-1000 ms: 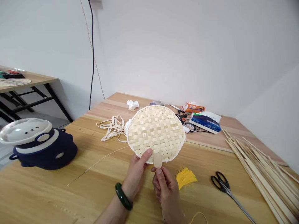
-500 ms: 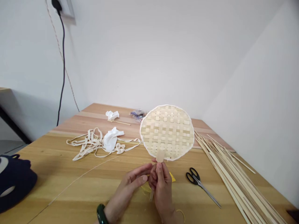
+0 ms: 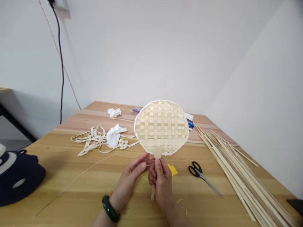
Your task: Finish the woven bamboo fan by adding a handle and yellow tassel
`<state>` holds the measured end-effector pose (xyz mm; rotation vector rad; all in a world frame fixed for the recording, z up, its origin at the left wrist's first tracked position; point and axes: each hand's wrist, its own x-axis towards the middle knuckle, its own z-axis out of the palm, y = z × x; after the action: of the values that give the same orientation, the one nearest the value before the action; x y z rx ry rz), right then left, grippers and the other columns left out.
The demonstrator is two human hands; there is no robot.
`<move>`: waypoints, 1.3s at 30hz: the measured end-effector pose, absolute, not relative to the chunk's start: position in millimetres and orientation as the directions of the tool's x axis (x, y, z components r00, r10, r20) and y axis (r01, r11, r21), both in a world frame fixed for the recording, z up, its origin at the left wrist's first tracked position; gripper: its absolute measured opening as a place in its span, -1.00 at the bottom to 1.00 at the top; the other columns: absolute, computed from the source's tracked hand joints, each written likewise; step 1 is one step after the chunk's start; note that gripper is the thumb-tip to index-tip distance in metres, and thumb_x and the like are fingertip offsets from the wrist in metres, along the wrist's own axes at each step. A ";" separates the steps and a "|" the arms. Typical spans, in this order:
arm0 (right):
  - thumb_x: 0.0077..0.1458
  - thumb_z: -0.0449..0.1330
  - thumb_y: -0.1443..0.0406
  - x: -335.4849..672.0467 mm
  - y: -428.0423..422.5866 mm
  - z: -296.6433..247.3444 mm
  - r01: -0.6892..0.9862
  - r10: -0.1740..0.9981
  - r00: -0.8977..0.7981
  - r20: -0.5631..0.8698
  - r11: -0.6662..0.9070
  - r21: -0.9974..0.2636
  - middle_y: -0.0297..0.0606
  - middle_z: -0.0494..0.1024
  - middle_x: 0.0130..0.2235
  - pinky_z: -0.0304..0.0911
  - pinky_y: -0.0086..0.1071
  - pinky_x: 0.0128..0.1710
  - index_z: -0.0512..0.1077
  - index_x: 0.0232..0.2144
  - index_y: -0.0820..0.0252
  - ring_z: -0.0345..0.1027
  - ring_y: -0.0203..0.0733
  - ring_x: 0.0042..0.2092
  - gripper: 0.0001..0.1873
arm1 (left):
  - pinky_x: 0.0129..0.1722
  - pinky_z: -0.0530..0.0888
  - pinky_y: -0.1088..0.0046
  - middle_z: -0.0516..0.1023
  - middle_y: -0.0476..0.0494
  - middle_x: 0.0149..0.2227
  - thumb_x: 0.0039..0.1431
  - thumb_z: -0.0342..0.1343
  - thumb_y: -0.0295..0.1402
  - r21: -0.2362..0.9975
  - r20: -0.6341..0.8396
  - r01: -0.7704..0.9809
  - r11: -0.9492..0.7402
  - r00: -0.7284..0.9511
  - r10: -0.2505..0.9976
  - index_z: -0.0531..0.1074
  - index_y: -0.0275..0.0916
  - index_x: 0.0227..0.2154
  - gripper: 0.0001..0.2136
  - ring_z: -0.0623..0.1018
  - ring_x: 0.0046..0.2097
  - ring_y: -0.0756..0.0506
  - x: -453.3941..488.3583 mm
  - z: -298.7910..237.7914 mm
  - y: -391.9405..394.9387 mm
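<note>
A round hand fan woven from pale bamboo strips stands upright in front of me, with white trim around its edge. My right hand is closed around its flat handle, whose lower end sticks out below the fist. My left hand, with a dark green bangle at the wrist, is open beside the handle. Its fingertips are close to my right fingers; whether they touch I cannot tell. Behind my right hand, something yellow and fringed lies on the table, partly hidden.
Black-handled scissors lie to the right, beside a long bundle of bamboo strips. Tangled white tape and crumpled white tissue lie left. A thin strip crosses the wooden table. A dark blue object is at the left edge.
The fan and my right hand have shifted left and slightly up in view, uncovering a blue-and-white packet behind the fan. My left hand has risen a little alongside.
</note>
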<state>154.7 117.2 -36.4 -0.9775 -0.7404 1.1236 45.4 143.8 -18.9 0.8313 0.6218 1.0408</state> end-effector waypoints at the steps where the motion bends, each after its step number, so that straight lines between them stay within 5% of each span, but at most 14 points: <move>1: 0.10 0.17 -0.11 150.8 114.6 -36.1 -0.382 0.968 0.249 -0.012 0.087 -0.920 -0.59 0.05 -0.64 -0.20 -0.59 -0.74 0.20 -0.50 0.14 -0.21 -0.50 -0.67 -0.52 | 0.04 0.44 0.29 0.65 -0.24 -0.12 0.00 0.33 -0.21 0.819 -0.061 -0.525 0.231 0.320 0.945 0.60 -0.23 -0.18 -0.68 0.59 -0.07 -0.18 44.9 -18.4 145.1; 6: 0.04 0.19 -0.16 137.4 105.4 -35.2 -0.328 0.988 0.110 -0.111 -0.069 -0.942 -0.61 0.04 -0.65 -0.26 -0.58 -0.76 0.33 -0.40 0.18 -0.25 -0.52 -0.68 -0.49 | -0.38 0.46 0.51 0.53 0.01 -0.56 -0.06 0.36 -0.18 0.818 -0.077 -0.568 0.091 0.050 0.996 0.51 -0.26 -0.49 -0.75 0.50 -0.51 0.02 40.9 -14.5 152.7; 14: -0.01 0.23 -0.15 148.5 109.5 -26.2 -0.267 0.979 -0.028 -0.200 -0.201 -0.943 -0.59 0.03 -0.65 -0.35 -0.56 -0.76 0.34 -0.46 0.19 -0.28 -0.52 -0.68 -0.49 | -0.66 0.23 0.54 0.31 0.08 -0.72 -0.10 0.37 -0.16 0.934 -0.072 -0.349 0.076 0.025 0.997 0.40 -0.25 -0.66 -0.67 0.25 -0.66 0.08 37.3 -14.0 154.1; 22: -0.06 0.26 -0.13 143.2 103.3 -7.8 -0.255 0.928 -0.037 -0.370 -0.366 -0.895 -0.62 0.03 -0.66 -0.42 -0.61 -0.76 0.29 -0.49 0.16 -0.29 -0.57 -0.71 -0.50 | -0.37 0.42 0.46 0.58 -0.08 -0.50 -0.04 0.33 -0.26 0.932 -0.079 -0.362 0.015 -0.164 0.983 0.54 -0.24 -0.53 -0.84 0.54 -0.33 -0.10 42.3 -18.8 150.6; 26: -0.14 0.29 -0.15 137.8 101.0 -7.2 -0.260 0.880 -0.036 -0.474 -0.466 -0.846 -0.64 0.04 -0.68 -0.40 -0.61 -0.78 0.25 -0.51 0.14 -0.28 -0.57 -0.73 -0.47 | -0.40 0.40 0.47 0.58 -0.08 -0.50 0.00 0.29 -0.21 0.942 -0.118 -0.331 0.052 -0.183 0.976 0.53 -0.28 -0.53 -0.78 0.50 -0.41 -0.06 45.8 -26.3 150.4; 33: -0.05 0.25 -0.10 141.2 102.6 -10.1 -0.216 0.930 -0.004 -0.368 -0.360 -0.908 -0.62 0.02 -0.68 -0.36 -0.57 -0.78 0.24 -0.51 0.13 -0.25 -0.54 -0.72 -0.52 | -0.53 0.30 0.51 0.55 -0.03 -0.51 -0.01 0.30 -0.16 0.923 -0.150 -0.380 0.066 -0.195 0.969 0.52 -0.29 -0.46 -0.75 0.42 -0.51 0.02 46.0 -35.6 151.7; 36: -0.10 0.25 -0.14 144.2 105.5 -9.9 -0.281 0.889 -0.101 -0.447 -0.457 -0.844 -0.63 0.02 -0.67 -0.38 -0.57 -0.76 0.22 -0.50 0.12 -0.29 -0.54 -0.71 -0.50 | -0.39 0.42 0.47 0.61 -0.09 -0.41 0.02 0.28 -0.16 0.933 -0.103 -0.360 0.021 -0.210 0.972 0.55 -0.28 -0.42 -0.75 0.53 -0.38 -0.06 47.5 -34.7 149.9; 39: -0.06 0.22 -0.16 146.3 108.3 -10.9 -0.149 0.949 0.009 -0.316 -0.312 -0.938 -0.60 0.04 -0.67 -0.30 -0.56 -0.76 0.23 -0.52 0.14 -0.22 -0.52 -0.70 -0.48 | -0.16 0.49 0.36 0.65 -0.15 -0.31 0.03 0.27 -0.17 0.949 -0.006 -0.308 -0.067 -0.231 0.973 0.57 -0.26 -0.35 -0.76 0.59 -0.15 -0.16 49.1 -32.0 148.4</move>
<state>146.3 108.3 -10.9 -1.3398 -0.9059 1.4792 49.1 148.4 -32.0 0.8710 1.1124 1.5330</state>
